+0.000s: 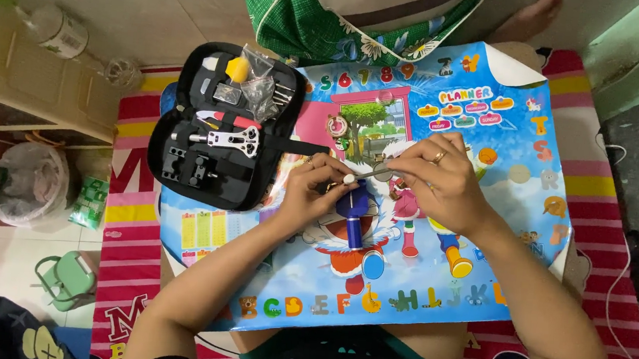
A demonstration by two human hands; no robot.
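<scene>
My left hand (pixel 311 188) grips a blue-handled tool (pixel 353 215) whose pale tip points toward my right hand. My right hand (pixel 435 179), with rings on two fingers, pinches a small round metal piece with a thin strap-like part (pixel 377 172) against that tip. Both hands meet above a colourful cartoon poster (pixel 483 265) spread across my lap. What lies under my fingers is hidden.
An open black tool case (pixel 219 127) with metal tools, a yellow ball and small plastic bags lies left of my hands. A small round object (pixel 336 126) rests on the poster. A striped mat (pixel 124 219), green bag (pixel 303 22), plastic bottle (pixel 59 31) and white cables (pixel 637 288) surround me.
</scene>
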